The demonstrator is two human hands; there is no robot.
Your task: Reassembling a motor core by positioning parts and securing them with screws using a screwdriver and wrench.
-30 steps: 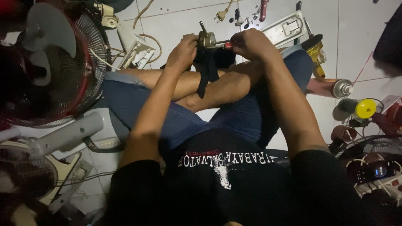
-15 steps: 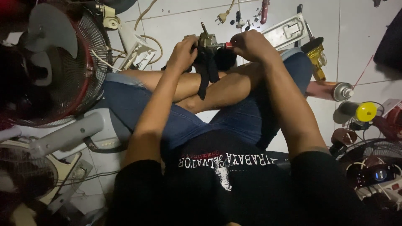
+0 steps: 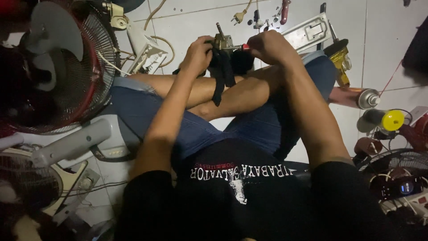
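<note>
- The left hand (image 3: 198,56) is clenched around a small fan motor (image 3: 224,43) wrapped in black cloth (image 3: 222,76), held above the crossed legs at twelve o'clock.
- The right hand (image 3: 269,47), just at three o'clock of the motor, grips a red-handled screwdriver (image 3: 244,46) whose tip touches it.
- A red-rimmed fan cage (image 3: 89,76) lies at nine o'clock; spray cans (image 3: 368,98) at three.

A white tiled floor (image 3: 196,27) with thin dark grout lines fills the scene, dimly lit and shadowed toward the edges. A red-rimmed fan cage (image 3: 67,76) stands at the left, a spray can (image 3: 356,97) lies at the right, and a white plug (image 3: 239,17) rests near the top.
</note>
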